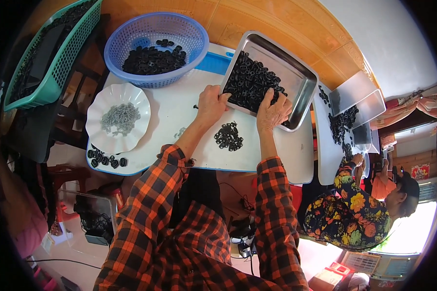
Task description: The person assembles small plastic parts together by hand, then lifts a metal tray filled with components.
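Observation:
A shallow metal tray (303, 89) sits tilted at the far side of the white table, its left part heaped with small black plastic pieces (247, 80). My left hand (211, 104) grips the tray's near left corner, thumb over the rim. Reaching over the near rim, my right hand (274, 110) has its fingers curled among the black pieces; its fingertips are partly hidden. On the table between my forearms lies a small pile of black pieces (228, 136). Left of it stands a white scalloped plate (94, 114) with small grey pieces (120, 119).
A blue-purple perforated basket (112, 51) with black pieces stands at the back left, beyond the plate. Farther left is a green basket (58, 80). Loose black parts (107, 159) lie by the table's left front edge. At right, a person in a floral shirt (347, 213) works at another table (325, 155).

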`<state>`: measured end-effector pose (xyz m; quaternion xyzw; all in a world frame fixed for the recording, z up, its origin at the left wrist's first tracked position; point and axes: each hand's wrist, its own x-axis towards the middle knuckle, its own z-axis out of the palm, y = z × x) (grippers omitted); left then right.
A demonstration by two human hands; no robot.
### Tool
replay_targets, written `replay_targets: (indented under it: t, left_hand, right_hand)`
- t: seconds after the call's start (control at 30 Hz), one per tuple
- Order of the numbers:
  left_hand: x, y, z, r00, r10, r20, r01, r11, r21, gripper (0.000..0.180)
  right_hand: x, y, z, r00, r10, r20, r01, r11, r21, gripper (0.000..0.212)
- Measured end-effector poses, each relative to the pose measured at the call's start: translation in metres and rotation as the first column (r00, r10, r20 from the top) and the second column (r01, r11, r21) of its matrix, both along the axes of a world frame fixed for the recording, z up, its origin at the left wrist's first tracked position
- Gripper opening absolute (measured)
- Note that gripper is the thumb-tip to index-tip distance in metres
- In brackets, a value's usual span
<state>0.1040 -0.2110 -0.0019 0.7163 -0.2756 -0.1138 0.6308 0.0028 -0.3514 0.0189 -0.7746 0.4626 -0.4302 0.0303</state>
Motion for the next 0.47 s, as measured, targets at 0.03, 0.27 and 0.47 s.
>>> replay_targets:
  t: [0.03,0.27,0.47]
  left_hand:
    - [0.001,0.0,-0.001,1.0,-0.002,-0.006,0.002,1.0,0.001,0.023]
    - [0.004,-0.001,-0.009,0.997,0.013,0.076,-0.012,1.0,-0.013,0.024]
    - [0.0,-0.002,-0.002,1.0,-0.008,0.004,0.008,1.0,-0.004,0.024]
  right_hand:
    - [0.001,0.003,0.0,1.0,0.001,-0.001,-0.001,1.0,0.002,0.043]
    - [0.004,0.018,0.003,0.998,0.067,-0.013,-0.067,0.998,0.01,0.04]
    - [-0.003,0.023,0.002,0.993,0.117,-0.004,-0.116,0.993,0.026,0.038]
